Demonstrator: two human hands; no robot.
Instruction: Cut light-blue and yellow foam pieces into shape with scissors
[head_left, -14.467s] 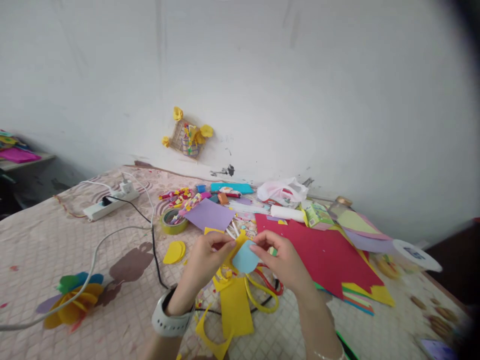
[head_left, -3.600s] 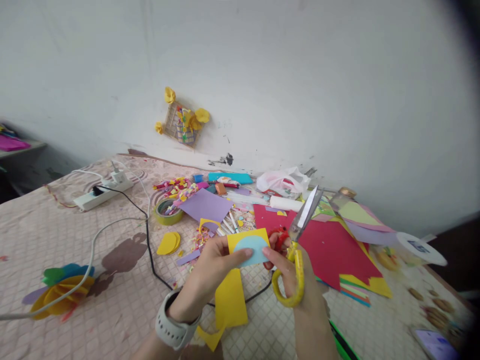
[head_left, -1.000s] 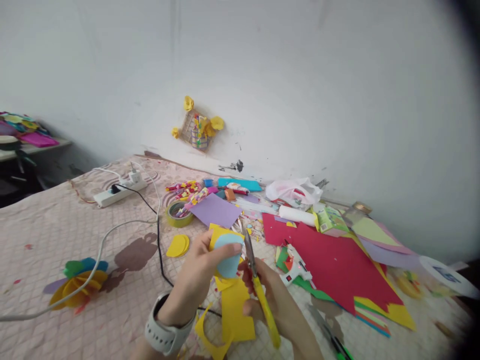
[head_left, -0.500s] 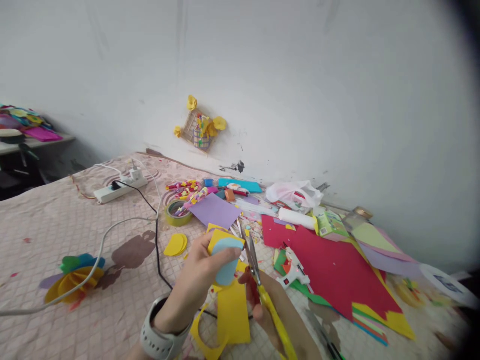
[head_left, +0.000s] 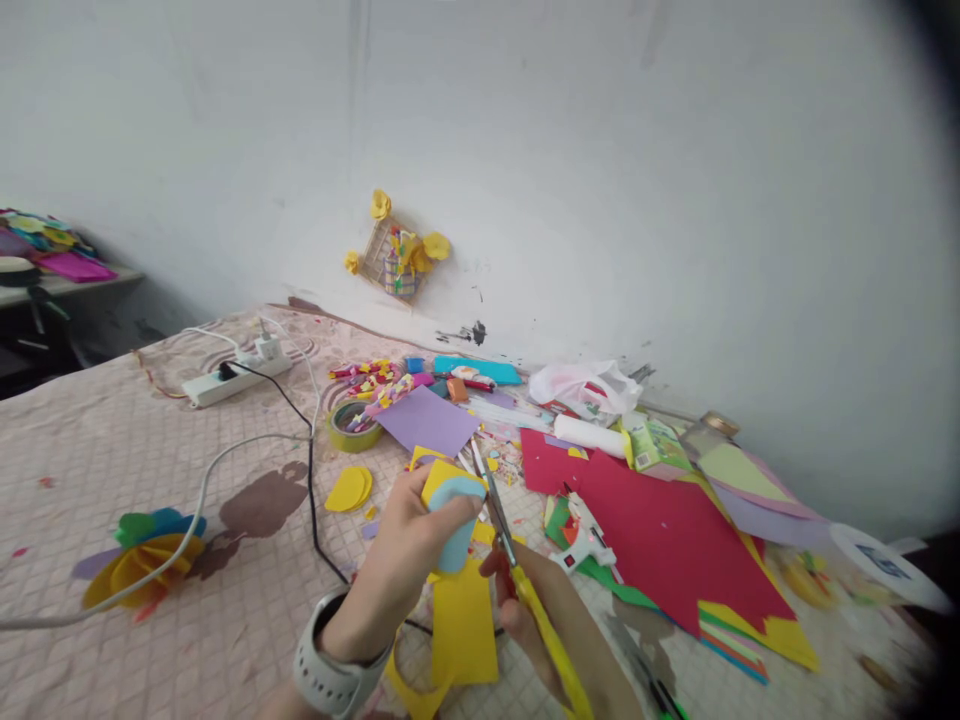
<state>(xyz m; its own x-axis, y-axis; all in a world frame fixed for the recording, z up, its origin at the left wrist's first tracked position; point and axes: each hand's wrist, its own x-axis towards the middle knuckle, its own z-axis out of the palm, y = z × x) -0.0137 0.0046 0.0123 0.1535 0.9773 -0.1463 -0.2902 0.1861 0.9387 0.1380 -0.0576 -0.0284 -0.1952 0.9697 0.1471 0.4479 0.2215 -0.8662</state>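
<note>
My left hand, with a watch on its wrist, pinches a light blue paper template against a piece of yellow paper. My right hand is closed round the yellow handles of a pair of scissors. Their blades point up and away, right beside the right edge of the yellow paper. Whether the blades touch the paper is hard to tell. Below the hands lie a yellow paper strip and a ring-shaped yellow offcut. Several cut yellow rounded pieces are stacked to the left.
A white glue gun rests near red paper on the right. A black-handled cutting tool lies at the front right. Cables run from a power strip past a paper flower. Tape and purple paper sit behind.
The scissor blades have closed from spread apart to nearly together at the paper's right edge. My left hand keeps its pinch on the papers; the view has shifted slightly.
</note>
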